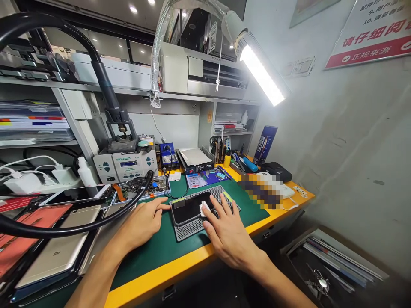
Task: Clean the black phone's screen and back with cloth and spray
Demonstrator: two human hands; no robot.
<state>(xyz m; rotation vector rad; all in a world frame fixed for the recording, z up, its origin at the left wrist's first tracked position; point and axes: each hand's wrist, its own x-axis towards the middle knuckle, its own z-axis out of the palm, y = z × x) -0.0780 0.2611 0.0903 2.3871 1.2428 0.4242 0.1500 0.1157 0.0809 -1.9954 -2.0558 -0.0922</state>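
A black phone (189, 208) lies screen up on a grey perforated pad (189, 229), which rests on the green mat (160, 256). My right hand (226, 231) is over the phone's right part, fingers spread, pressing a small white wipe (204, 208) against the screen with its fingertips. At the phone's left end is my left hand (144, 222), its index finger reaching to the phone's edge and the other fingers curled. Nothing shows in the left hand.
Several phones, one gold (61, 244), lie at the left under a thick black hose (77, 233). A rework station (125, 164), a tray of parts (135, 192) and a blue can (265, 145) stand behind. A lit lamp (261, 72) hangs above.
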